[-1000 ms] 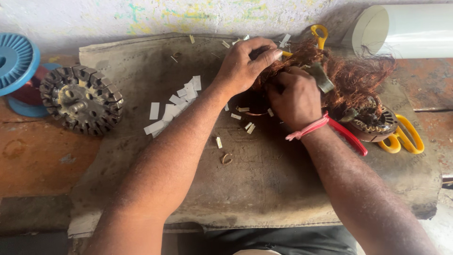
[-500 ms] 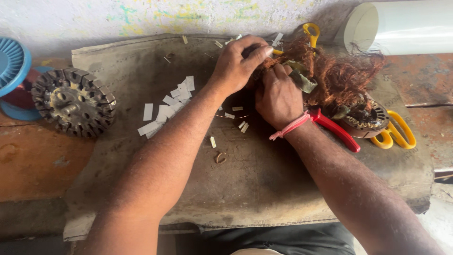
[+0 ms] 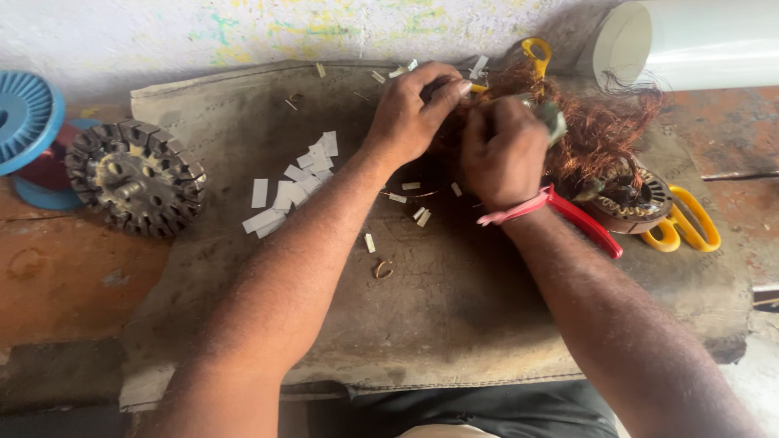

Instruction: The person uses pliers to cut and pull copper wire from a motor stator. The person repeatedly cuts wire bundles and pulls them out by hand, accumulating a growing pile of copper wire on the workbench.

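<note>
Head view, near to far. Foreground: two bare forearms reach away from the viewer over a worn grey-brown cloth mat (image 3: 454, 324) spread on the rust-orange worktop (image 3: 57, 284). On the mat betw. the arms: a small bent brown metal ring (image 3: 383, 269) and a few scattered white paper bits (image 3: 419, 214). Mid-left: a loose pile of cut white paper strips (image 3: 292, 188) on the mat; just off the mat's left edge, a dark round slotted steel motor core (image 3: 135, 177), lying flat, w/ a blue plastic wire spool (image 3: 24, 122) beside and partly behind it.

Centre-far: left hand (image 3: 415, 113), fingers curled, fingertips pressed together on sth. small at the edge of a tangled mass of reddish-brown copper winding wire (image 3: 604, 134); what it pinches can't be made out. Right hand (image 3: 503, 150), closed in a fist w/ a pink thread band at the wrist, is touching the left hand and gripping into the same wire; item inside the fist hidden. The wire sits at the mat's far right, spilling from a round dark stator ring (image 3: 637, 203). A red-handled tool (image 3: 584, 223) lies against the right wrist; yellow-handled scissors (image 3: 686, 227) just right of the stator. Far right: a white plastic pipe (image 3: 690, 40) lying against the pale wall (image 3: 243, 32).
</note>
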